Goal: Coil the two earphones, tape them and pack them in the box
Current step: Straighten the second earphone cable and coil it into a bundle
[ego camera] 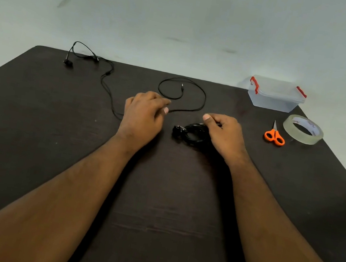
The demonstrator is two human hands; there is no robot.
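Earphone coil (193, 134) sits mid-counter, pinched at its right edge by right hand (223, 134); left hand (144, 115) curled on loose cable (190, 108) trailing far-left. Risk: coil springing apart if grip loosens before taping. Tape roll (303, 129), scissors (275, 135), closed box (275, 93) far right.

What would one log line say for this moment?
stage: coiling | right hand: holds coiled earphone | left hand: on loose earphone cable | box: lid shut | tape, scissors: untouched
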